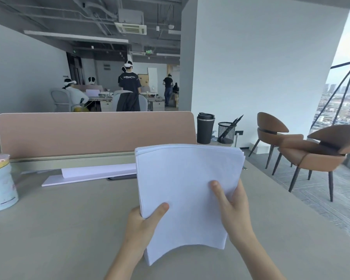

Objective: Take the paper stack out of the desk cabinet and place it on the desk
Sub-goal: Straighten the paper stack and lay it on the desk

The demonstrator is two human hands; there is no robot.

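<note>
1. Paper stack point(182, 190), a thick white sheaf of loose sheets, is held above the desk point(69, 229) in the head view, its near edge bowed upward and its far edge fanned slightly.
2. The left hand point(143, 225) grips the stack's lower left edge, thumb on top and the other fingers hidden beneath.
3. The right hand point(233, 207) clamps the right edge the same way, thumb pressed on the top sheet.
4. Progress, as a judgement: the stack is already out of the cabinet, which is not in view, and what remains is to lower it flat onto the desk and let go.
5. The surface is a smooth beige desktop, bare directly beneath the stack.
6. Farther back, a flat white board point(85, 175) lies just before a pinkish-brown padded divider panel point(93, 132).
7. A pale blue and yellow cylindrical container point(0, 182) stands at the left edge.
8. A black lidded travel cup point(205, 128) and a black mesh pen holder point(226, 132) stand beyond the divider's right end.
9. Two brown leather-look chairs point(311, 150) sit to the right, near a large window.
10. People in headsets work at distant desks in the open office behind.
</note>
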